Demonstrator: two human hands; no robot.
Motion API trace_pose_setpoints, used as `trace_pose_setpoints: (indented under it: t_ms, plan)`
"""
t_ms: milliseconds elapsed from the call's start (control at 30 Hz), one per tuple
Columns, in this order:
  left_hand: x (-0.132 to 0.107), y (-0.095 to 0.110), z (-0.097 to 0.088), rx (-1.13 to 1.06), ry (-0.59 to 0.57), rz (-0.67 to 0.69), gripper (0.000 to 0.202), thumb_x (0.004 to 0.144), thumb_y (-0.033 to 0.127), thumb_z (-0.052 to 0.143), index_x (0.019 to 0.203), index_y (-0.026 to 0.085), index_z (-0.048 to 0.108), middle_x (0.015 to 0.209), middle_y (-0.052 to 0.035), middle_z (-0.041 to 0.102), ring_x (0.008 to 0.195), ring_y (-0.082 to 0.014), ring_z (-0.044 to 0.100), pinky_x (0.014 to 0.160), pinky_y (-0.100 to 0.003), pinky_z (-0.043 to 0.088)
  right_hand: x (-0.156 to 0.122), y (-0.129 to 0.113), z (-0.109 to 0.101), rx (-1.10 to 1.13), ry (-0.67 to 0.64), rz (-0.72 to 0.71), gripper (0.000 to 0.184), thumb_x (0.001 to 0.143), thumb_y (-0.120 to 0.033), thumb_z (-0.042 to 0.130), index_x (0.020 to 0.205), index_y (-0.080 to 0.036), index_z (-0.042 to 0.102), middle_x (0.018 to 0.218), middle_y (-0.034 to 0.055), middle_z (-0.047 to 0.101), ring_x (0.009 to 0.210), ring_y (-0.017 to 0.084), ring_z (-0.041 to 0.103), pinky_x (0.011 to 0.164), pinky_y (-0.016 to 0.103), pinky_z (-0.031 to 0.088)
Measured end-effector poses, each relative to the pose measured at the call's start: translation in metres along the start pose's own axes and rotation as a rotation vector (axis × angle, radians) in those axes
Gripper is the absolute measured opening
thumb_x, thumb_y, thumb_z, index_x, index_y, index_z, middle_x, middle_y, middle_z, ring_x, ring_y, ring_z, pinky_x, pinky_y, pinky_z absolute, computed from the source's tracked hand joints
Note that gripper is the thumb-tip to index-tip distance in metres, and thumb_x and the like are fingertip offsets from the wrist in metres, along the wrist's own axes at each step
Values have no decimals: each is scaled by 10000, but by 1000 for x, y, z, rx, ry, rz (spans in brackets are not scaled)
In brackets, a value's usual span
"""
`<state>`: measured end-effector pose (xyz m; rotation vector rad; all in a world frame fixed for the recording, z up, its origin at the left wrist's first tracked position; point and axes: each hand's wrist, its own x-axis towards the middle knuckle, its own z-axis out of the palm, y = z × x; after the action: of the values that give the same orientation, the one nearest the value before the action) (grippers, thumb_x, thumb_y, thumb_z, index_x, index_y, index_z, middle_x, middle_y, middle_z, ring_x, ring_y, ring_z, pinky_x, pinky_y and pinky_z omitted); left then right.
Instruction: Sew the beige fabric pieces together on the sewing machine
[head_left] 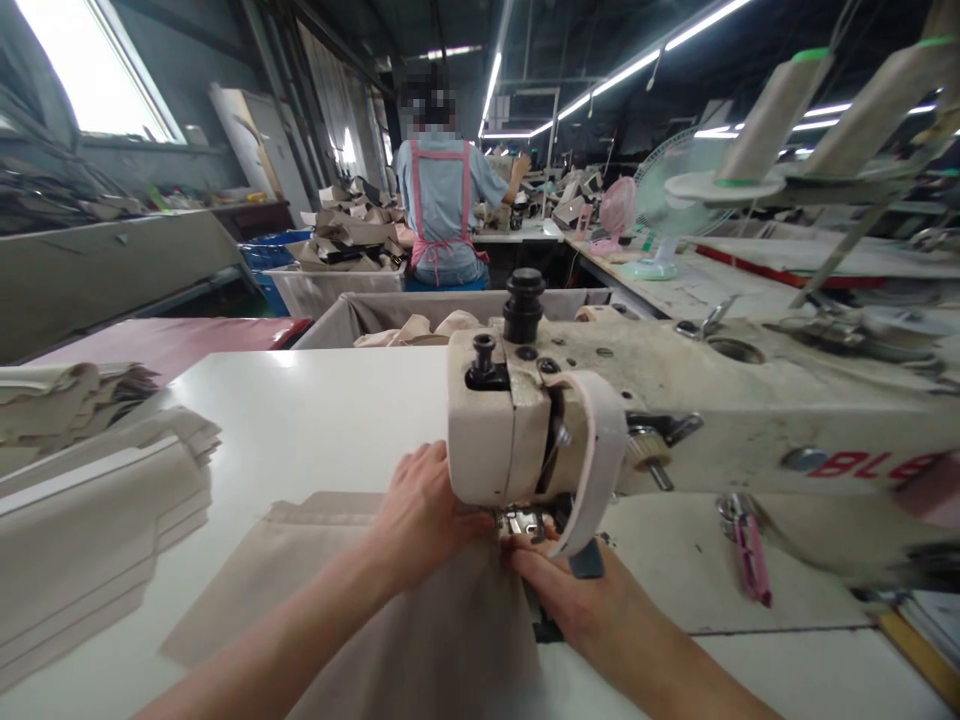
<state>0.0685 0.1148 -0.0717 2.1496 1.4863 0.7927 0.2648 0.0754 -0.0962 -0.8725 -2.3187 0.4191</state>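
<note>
A beige fabric piece [352, 600] lies on the white table [315, 410] and runs under the head of a sewing machine [675, 400]. My left hand [420, 515] lies on the fabric just left of the presser foot [525, 522], its fingertips hidden behind the machine head. My right hand [577, 590] presses the fabric just in front of and right of the foot, fingers held together and pointing at the needle area.
A stack of folded beige pieces [90, 510] sits at the table's left. Pink snips [750, 555] lie right of the machine. Thread cones [772, 115] stand at the upper right. A cloth bin [420, 315] stands behind the table. A person in a pink apron [444, 210] works farther back.
</note>
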Motion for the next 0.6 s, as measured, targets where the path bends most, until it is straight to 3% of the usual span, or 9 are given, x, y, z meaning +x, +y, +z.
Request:
trace_pose_setpoints:
  t_ms: [67, 167, 267, 367, 467, 533, 600]
  plan:
    - [-24, 7, 6, -21, 38, -12, 204, 696, 224, 687, 857, 180, 571, 931, -60, 615, 837, -233, 583, 747, -356, 484, 2, 0, -1, 29, 2, 5, 227, 975, -140, 446, 910, -178, 661, 967, 88, 708, 940, 209, 624, 864, 328, 483]
    - [-60, 17, 21, -154, -20, -34, 549, 490, 212, 839, 919, 197, 496, 955, -39, 569, 854, -227, 544, 740, -334, 478, 1, -1, -3, 76, 6, 51, 256, 976, -197, 443, 914, -185, 691, 922, 98, 709, 914, 241, 634, 839, 379, 490]
    - [-76, 20, 27, -190, -111, -143, 509, 491, 53, 805, 833, 205, 460, 867, 5, 543, 780, -179, 491, 702, -281, 436, -8, -8, -3, 121, 29, 195, 246, 959, -197, 450, 960, -218, 696, 913, 76, 706, 856, 224, 659, 771, 354, 522]
    - [-74, 17, 24, -234, -152, -147, 498, 500, 47, 821, 804, 200, 458, 812, 26, 519, 747, -157, 455, 669, -251, 399, -24, -24, 3, 600, 31, 577, 210, 948, -293, 496, 1116, -234, 606, 961, 61, 713, 823, 197, 706, 732, 324, 571]
    - [-71, 14, 19, -263, -134, -80, 457, 552, 109, 845, 780, 195, 459, 787, 36, 501, 726, -143, 448, 650, -236, 379, -37, -41, 11, 1226, 53, 934, 545, 807, -460, 701, 1245, -217, 486, 1014, 77, 708, 894, 224, 713, 768, 344, 581]
    - [-72, 12, 18, -275, -137, -39, 429, 594, 156, 848, 767, 194, 457, 774, 39, 496, 711, -136, 452, 638, -231, 371, -40, -50, 17, 1344, 85, 988, 681, 705, -499, 791, 1240, -195, 498, 1003, 87, 721, 905, 227, 711, 756, 320, 576]
    - [-74, 11, 17, -289, -153, -19, 406, 621, 163, 840, 766, 191, 462, 778, 39, 504, 717, -133, 464, 644, -229, 373, -38, -55, 21, 1376, 111, 982, 668, 670, -502, 820, 1188, -178, 551, 998, 96, 735, 888, 212, 715, 742, 293, 569]
